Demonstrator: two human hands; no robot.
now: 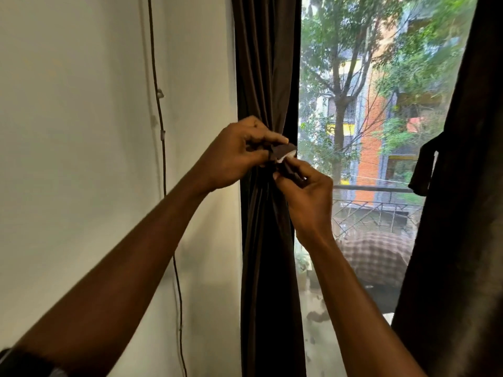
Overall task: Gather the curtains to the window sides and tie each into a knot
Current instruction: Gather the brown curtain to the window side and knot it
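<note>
Dark brown pleated curtain (268,63) is hanging at the left side of the window (367,104), against the edge of the white wall (81,104), and it is being drawn into a narrow bundle at mid height. A short dark brown fabric strap (283,152) with a white patch on its inner face is sitting at that narrow point. Your left hand (236,156) is gripping one end of the strap, with the fingers curled and the thumb lying along the top. Your right hand (307,197), just below and to the right, is pinching the other end between the thumb and curled fingers. The two hands are nearly touching in front of the bundle. A second dark brown curtain (457,240) is hanging along the right side of the window, with a loose dark strap (423,170) dangling from its inner edge. A thin dark cable (160,110) is running down the wall, well left of the gathered curtain. Trees and an orange building are showing through the glass.
</note>
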